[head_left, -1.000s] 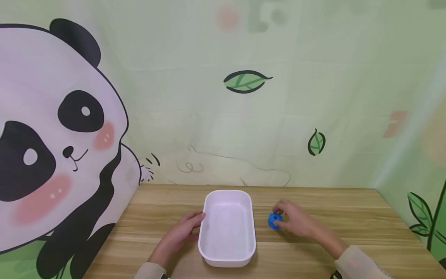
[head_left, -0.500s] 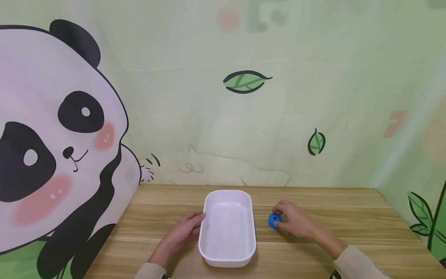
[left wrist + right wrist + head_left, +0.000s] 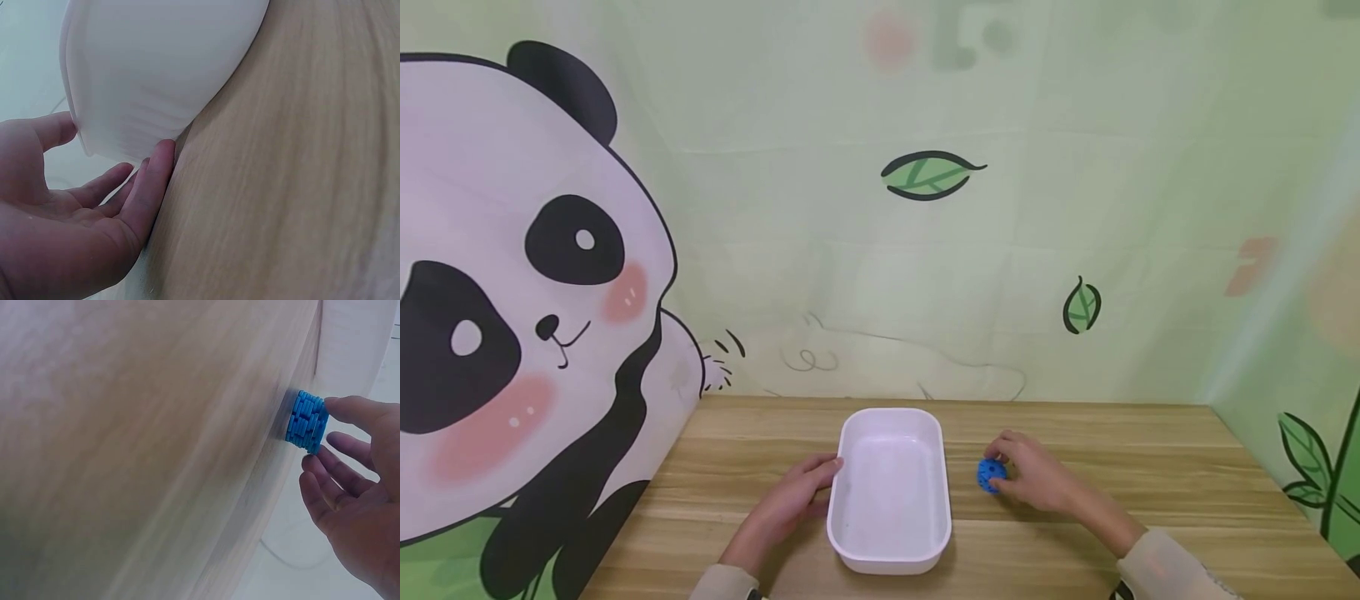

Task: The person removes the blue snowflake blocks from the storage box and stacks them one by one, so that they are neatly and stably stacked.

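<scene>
On the wooden tabletop stands a white rectangular tub (image 3: pixel 891 566) with rounded corners. My left hand (image 3: pixel 793 497) rests against its left side. In the left wrist view the thumb touches the tub's rim, while the nearly straight fingers (image 3: pixel 150 187) lie along the lower wall. To the right of the tub sits a short blue toothed cylinder (image 3: pixel 987 478), like stacked gear discs, with a dark hole in its face. My right hand (image 3: pixel 1037 475) pinches it between thumb and fingers. From the right wrist, the blue toothed cylinder (image 3: pixel 306 422) stands on the wood, and the thumb touches its upper edge.
The wooden table (image 3: pixel 1135 467) reaches back to a pale green cloth backdrop (image 3: pixel 820 250) printed with leaves and a large panda (image 3: pixel 565 325). Inside the tub nothing but its white floor shows.
</scene>
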A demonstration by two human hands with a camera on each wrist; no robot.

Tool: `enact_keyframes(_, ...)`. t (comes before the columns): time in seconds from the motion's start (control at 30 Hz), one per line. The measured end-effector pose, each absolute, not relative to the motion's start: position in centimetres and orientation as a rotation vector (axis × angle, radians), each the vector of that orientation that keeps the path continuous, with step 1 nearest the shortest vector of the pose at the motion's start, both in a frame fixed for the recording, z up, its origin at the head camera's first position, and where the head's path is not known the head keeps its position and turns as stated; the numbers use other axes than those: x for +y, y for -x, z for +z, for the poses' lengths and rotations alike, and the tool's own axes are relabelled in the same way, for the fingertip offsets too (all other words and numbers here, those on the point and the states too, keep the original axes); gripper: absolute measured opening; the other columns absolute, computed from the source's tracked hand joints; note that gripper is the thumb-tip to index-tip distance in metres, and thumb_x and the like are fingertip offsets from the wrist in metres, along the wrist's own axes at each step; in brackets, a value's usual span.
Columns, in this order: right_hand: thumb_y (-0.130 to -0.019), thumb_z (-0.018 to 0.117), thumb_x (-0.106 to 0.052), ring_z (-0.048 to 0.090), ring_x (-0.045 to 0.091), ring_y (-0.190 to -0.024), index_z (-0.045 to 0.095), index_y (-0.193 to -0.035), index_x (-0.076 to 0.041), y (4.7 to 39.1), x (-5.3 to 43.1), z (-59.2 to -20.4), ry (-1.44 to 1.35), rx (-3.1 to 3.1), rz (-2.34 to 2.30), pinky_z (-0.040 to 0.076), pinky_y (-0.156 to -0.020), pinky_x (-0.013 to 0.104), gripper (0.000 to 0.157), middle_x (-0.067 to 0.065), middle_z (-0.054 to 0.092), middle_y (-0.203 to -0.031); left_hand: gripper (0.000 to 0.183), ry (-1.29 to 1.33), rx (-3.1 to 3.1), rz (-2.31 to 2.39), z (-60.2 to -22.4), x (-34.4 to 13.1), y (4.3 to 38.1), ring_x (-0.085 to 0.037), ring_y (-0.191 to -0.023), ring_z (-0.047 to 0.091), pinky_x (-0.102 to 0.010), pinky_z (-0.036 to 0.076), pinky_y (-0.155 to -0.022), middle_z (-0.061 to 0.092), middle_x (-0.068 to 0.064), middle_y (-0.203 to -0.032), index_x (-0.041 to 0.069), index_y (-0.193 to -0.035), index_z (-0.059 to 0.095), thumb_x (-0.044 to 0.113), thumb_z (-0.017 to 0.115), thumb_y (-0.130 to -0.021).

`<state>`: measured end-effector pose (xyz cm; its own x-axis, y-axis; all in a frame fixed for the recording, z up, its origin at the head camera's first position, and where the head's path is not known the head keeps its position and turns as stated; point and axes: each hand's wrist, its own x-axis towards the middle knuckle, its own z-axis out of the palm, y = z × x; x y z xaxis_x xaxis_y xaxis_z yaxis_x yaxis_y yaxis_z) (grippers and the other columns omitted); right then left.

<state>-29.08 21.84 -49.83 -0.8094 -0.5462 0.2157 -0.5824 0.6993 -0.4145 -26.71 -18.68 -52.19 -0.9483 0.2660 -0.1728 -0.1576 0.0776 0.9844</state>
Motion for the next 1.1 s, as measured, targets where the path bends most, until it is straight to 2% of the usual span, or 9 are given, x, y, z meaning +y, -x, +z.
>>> enact_keyframes(0.57,-0.092,0.083,-0.014,0.066,0.026,-0.105,0.069,-0.124,0.001,29.0,22.2,-49.8,-0.955,-2.836,0.722,0.059,-0.093,0.048,0.038,0.008,0.069,-0.116,0.065,-0.098,2.053,1.926,-52.2,-18.3,27.0,-0.04,-0.137,0.055,-0.051,0.058,-0.102,0.055,-0.03,-0.147,-0.009,-0.153,0.044,0.039,0.056,-0.11)
enact_keyframes(0.73,-0.095,0.082,-0.022,0.065,0.029,-0.113,0.064,-0.134,0.003,28.5,22.6,-49.7,-0.934,-2.868,0.732,0.056,-0.098,0.053,0.05,0.012,0.067,-0.125,0.065,-0.099,2.047,1.929,-52.1,-18.2,27.0,-0.041,-0.138,0.054,-0.052,0.057,-0.102,0.055,-0.03,-0.147,-0.009,-0.153,0.044,0.039,0.056,-0.11)
enact_keyframes(0.93,-0.1,0.075,-0.038,0.061,0.038,-0.126,0.05,-0.152,0.003,27.1,23.5,-49.6,-0.926,-2.865,0.787,0.052,-0.105,0.06,0.072,0.022,0.059,-0.144,0.064,-0.089,2.035,1.934,-51.7,-18.5,26.7,-0.043,-0.136,0.055,-0.054,0.058,-0.101,0.056,-0.031,-0.146,-0.01,-0.154,0.041,0.036,0.054,-0.112)
enact_keyframes(1.1,-0.101,0.072,-0.04,0.052,0.048,-0.137,0.044,-0.158,0.002,25.6,24.8,-48.3,-0.883,-2.778,0.799,0.045,-0.108,0.068,0.075,0.026,0.053,-0.152,0.064,-0.097,2.128,1.936,-49.7,-19.5,26.3,-0.048,-0.133,0.057,-0.055,0.058,-0.099,0.055,-0.033,-0.146,-0.008,-0.155,0.037,0.035,0.054,-0.111)
